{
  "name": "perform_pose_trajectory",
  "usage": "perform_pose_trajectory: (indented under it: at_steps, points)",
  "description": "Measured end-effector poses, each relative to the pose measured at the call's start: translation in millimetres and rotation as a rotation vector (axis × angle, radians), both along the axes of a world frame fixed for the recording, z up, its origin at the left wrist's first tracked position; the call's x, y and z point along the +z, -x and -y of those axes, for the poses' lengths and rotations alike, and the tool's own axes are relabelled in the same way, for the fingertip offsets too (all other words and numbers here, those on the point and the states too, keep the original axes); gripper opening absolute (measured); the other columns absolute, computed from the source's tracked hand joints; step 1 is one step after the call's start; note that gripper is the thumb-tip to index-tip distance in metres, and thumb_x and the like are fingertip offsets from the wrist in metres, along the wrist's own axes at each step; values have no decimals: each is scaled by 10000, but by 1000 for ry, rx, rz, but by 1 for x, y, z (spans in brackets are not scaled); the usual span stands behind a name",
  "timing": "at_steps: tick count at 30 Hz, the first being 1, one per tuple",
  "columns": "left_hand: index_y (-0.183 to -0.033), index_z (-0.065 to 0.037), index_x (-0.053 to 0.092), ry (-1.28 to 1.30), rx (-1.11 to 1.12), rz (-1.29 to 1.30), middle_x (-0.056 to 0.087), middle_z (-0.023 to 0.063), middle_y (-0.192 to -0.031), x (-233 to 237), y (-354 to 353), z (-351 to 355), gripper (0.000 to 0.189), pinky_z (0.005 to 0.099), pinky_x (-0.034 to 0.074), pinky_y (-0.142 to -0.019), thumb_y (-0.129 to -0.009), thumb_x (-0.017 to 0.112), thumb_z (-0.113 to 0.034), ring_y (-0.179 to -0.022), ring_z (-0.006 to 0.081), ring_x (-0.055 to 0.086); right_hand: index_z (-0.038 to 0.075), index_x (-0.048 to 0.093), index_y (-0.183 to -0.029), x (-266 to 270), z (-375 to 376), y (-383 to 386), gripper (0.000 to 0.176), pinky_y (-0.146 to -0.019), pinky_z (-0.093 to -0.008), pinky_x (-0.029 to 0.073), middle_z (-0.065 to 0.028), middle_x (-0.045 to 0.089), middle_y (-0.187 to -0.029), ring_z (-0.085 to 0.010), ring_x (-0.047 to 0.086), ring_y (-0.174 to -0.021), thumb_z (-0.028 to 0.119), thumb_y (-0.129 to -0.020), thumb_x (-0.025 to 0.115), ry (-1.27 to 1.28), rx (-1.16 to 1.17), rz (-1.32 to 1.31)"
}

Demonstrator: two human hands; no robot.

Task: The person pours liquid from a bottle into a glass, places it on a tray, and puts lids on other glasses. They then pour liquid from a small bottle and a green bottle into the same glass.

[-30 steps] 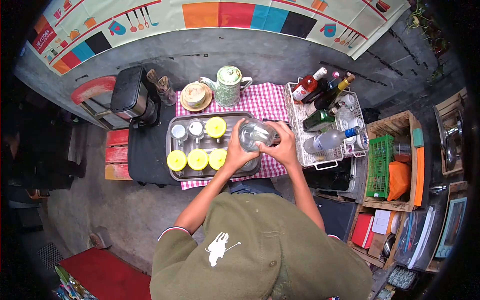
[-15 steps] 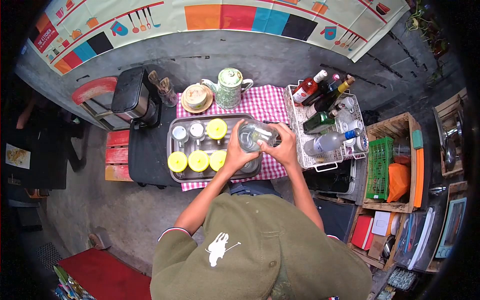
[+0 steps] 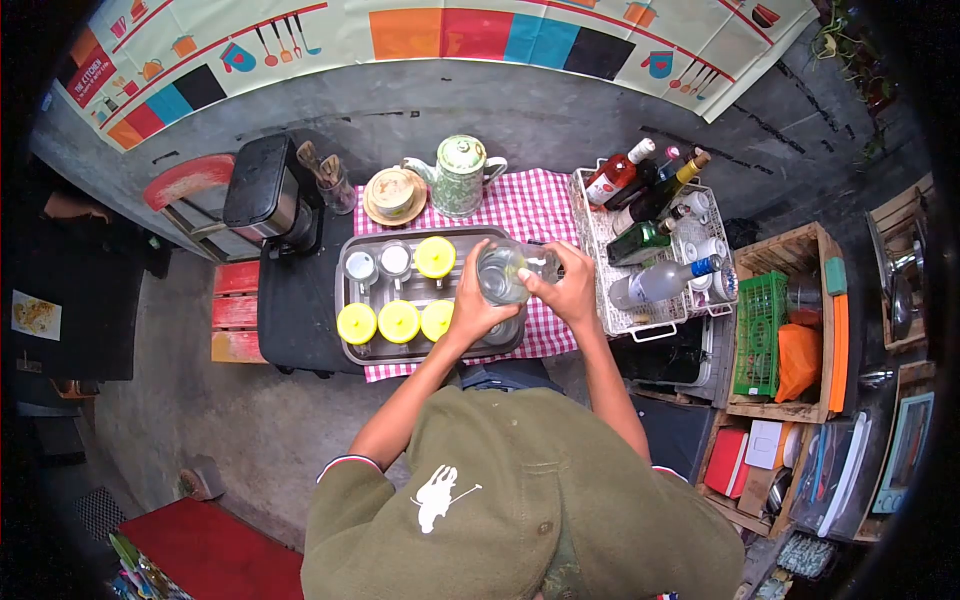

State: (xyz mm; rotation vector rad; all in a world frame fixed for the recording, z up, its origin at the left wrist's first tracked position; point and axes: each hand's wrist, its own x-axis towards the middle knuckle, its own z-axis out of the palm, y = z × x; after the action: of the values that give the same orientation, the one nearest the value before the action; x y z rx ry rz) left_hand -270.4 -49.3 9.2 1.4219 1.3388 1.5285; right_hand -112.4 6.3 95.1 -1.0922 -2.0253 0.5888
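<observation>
A clear glass vessel (image 3: 503, 272) is held between my two hands over the right end of the brown tray (image 3: 350, 348). My left hand (image 3: 474, 305) wraps round its left side. On the right side, my right hand (image 3: 568, 290) has its thumb and fingers closed on clear glass; whether that is a second glass cannot be made out. Several glasses with yellow lids (image 3: 399, 321) stand on the tray to the left of my hands. Two glass mugs with white contents (image 3: 396, 258) are at the tray's back left.
Behind the tray are a green patterned pot (image 3: 460, 178) and a cup on a saucer (image 3: 393, 194). A white wire basket (image 3: 624, 322) with bottles stands at the right. A black appliance (image 3: 264, 188) is at the left, wooden crates (image 3: 775, 410) far right.
Both hands keep hold of the glass, with my right thumb and fingers slightly shifted on it. At the far left, another person's hand has moved.
</observation>
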Motion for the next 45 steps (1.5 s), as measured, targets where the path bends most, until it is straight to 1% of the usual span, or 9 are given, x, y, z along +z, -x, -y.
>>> perform_pose_trajectory:
  at_steps: [10, 16, 22, 25, 28, 31, 34, 40, 45]
  points:
    - [-1445, -31, 314, -14, 10, -3, 529, 192, -1308, -1, 2, -1, 1049, 417, 449, -1025, -561, 865, -161, -1199, 337, 555, -33, 673, -837, 2, -3, 4, 575, -648, -396, 494, -155, 632, -749, -310, 641, -688, 507, -680, 798, 72, 1, 5]
    - [-1440, -31, 325, -5, -3, 23, 515, 196, -1321, -2, 2, -1, 1047, 418, 438, -1039, -549, 862, -149, -1223, 344, 534, -37, 671, -826, 1, -1, 5, 593, -625, -388, 480, -146, 616, -713, -292, 627, -658, 534, -705, 770, 33, -23, -115]
    - [-1439, -37, 332, -15, 1, 8, 507, 195, -1322, -2, 2, -1, 1055, 425, 432, -1041, -531, 857, -158, -1228, 346, 523, -37, 655, -804, -3, -3, 4, 617, -593, -385, 454, -133, 584, -683, -280, 591, -622, 567, -716, 749, -3, -7, -60]
    - [-1445, -20, 317, 8, -5, -27, 509, 177, -1349, -2, 3, -1, 1067, 390, 427, -1049, -549, 879, -157, -1239, 280, 532, -38, 649, -800, -4, -3, 4, 611, -591, -383, 450, -134, 580, -687, -272, 588, -620, 560, -719, 747, 15, 0, -44]
    - [-1441, -19, 320, 16, -18, -12, 511, 178, -1349, -3, 3, -1, 1058, 391, 432, -1044, -553, 878, -159, -1234, 280, 536, -38, 647, -803, -3, -3, 6, 600, -590, -379, 447, -133, 575, -689, -262, 586, -623, 548, -720, 745, 44, -6, -107]
    - [-1438, -26, 322, 19, -17, 4, 516, 196, -1315, -2, 2, 0, 1062, 418, 437, -1033, -540, 869, -176, -1212, 337, 539, -38, 645, -808, -3, -3, 4, 573, -600, -370, 449, -124, 577, -693, -250, 589, -636, 522, -725, 738, 8, -1, -111]
    - [-1433, -24, 325, 19, -9, 15, 526, 195, -1310, -3, 1, -1, 1058, 413, 446, -1022, -549, 880, -190, -1198, 332, 554, -40, 648, -822, -5, -2, 3, 555, -619, -368, 455, -116, 589, -706, -245, 594, -653, 501, -731, 730, 20, 29, -201]
    - [-1419, -19, 332, 54, 4, -21, 559, 189, -1291, 0, 3, 1, 1057, 406, 473, -999, -554, 904, -224, -1173, 322, 585, -46, 667, -905, -14, 0, -2, 545, -721, -349, 484, -133, 638, -820, -229, 635, -764, 473, -748, 717, 201, 39, -334]
    - [-1405, -4, 330, 47, 18, -52, 562, 186, -1299, 4, 5, 4, 1051, 404, 476, -1003, -557, 910, -231, -1182, 312, 586, -46, 629, -1129, -29, 5, -10, 567, -859, -310, 473, -73, 651, -990, -151, 609, -938, 386, -785, 756, 453, 91, -604]
